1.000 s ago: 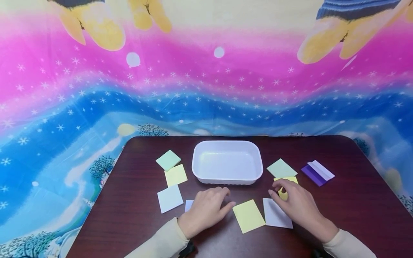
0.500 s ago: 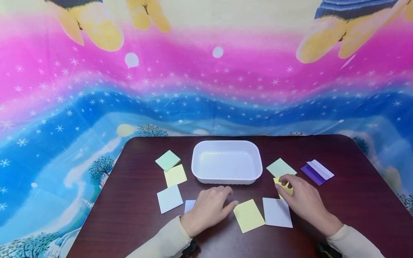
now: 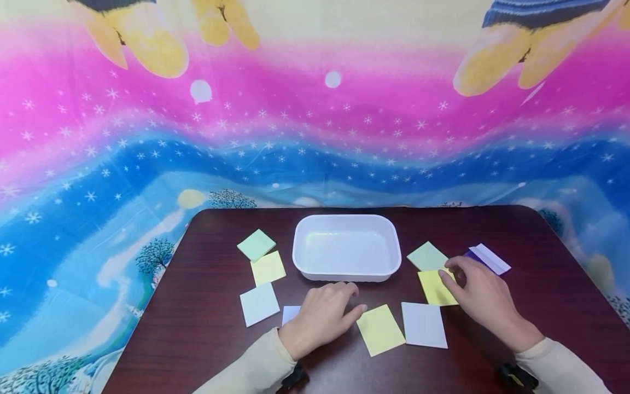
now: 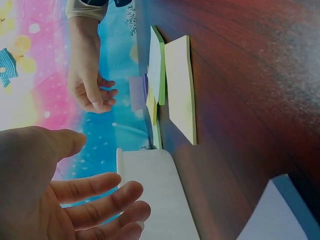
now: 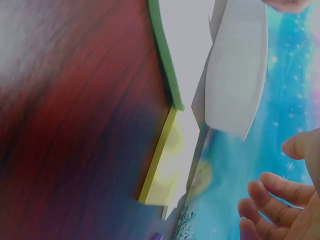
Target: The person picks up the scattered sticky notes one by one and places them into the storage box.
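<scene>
right hand [image 3: 484, 293]: fingers loosely bent, a modest gap between thumb and fingertips, nothing held. left wrist view shows it raised above the pads, touching none.
bright yellow pad [image 3: 433, 289]: flat on the table [image 3: 172, 328], below and slightly left of the right fingertips; thumb overlaps its right part in the head view.
purple pad [image 3: 473, 255]: beyond the right hand and partly hidden by it. a pale flap [image 3: 491, 260] on it runs, long side, from far left to near right.
reach, judged: right hand clearly the nearer to both. bright yellow looks about square, so no long axis to match; its direction from the grip, down and left, seems what counts.
green pad [image 3: 425, 255]: at the far edge of bright yellow, meeting it; cannot tell which overlaps.
white pad [image 3: 424, 325]: near side of bright yellow, its near left corner at the pale yellow pad [image 3: 381, 331].
left hand [image 3: 317, 314]: fingers relaxed, thumb spread wide, palm without a load. raised too. nearest thing, pale yellow pad, just right of the thumb in the head view.
white tray [image 3: 346, 276]: beyond the left hand, long axis across the table.
bluish pad [image 3: 290, 312]: partly hidden by the left hand.
</scene>
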The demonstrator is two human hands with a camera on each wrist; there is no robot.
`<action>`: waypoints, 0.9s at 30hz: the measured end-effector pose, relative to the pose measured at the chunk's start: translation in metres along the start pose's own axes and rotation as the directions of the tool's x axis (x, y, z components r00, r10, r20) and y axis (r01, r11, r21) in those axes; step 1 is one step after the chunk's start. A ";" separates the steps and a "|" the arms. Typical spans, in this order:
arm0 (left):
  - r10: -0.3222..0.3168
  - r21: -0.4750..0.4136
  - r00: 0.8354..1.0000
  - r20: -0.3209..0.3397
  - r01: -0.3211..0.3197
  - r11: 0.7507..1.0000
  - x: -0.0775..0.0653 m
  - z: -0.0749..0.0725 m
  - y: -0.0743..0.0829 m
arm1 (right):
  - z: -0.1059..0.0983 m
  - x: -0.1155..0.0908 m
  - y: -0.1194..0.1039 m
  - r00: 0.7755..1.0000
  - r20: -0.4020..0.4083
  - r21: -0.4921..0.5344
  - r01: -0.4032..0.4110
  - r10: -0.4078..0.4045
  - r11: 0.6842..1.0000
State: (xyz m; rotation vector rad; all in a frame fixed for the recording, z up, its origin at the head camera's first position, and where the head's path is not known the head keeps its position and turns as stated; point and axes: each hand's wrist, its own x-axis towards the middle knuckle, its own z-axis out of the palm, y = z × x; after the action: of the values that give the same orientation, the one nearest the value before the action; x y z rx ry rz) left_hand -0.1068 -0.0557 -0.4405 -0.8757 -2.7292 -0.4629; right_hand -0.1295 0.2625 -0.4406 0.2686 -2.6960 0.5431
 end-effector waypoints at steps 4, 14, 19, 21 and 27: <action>0.002 0.006 1.000 0.007 -0.002 1.000 0.003 0.000 0.001 | -0.003 0.002 0.006 1.000 0.015 0.001 -0.021 0.021 1.000; 0.028 0.009 1.000 -0.001 -0.028 1.000 0.009 0.003 0.009 | -0.016 0.007 0.019 0.998 -0.009 0.000 -0.054 0.054 0.999; 0.046 0.017 0.999 -0.013 -0.046 0.999 0.012 0.004 0.013 | -0.023 0.012 0.026 0.998 -0.029 0.002 -0.060 0.061 0.998; 0.051 0.022 0.999 -0.019 -0.051 0.998 0.013 0.004 0.014 | -0.025 0.014 0.028 0.997 -0.033 -0.003 -0.064 0.064 0.998; 0.057 0.021 0.998 -0.003 -0.057 0.998 0.014 0.005 0.015 | -0.029 0.018 0.037 0.995 -0.034 -0.016 -0.099 0.098 0.995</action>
State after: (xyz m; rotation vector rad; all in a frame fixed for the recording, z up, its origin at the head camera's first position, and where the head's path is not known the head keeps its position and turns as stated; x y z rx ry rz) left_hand -0.1097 -0.0346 -0.4373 -0.9440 -2.6927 -0.4235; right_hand -0.1457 0.3056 -0.4211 0.1212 -2.6915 0.5474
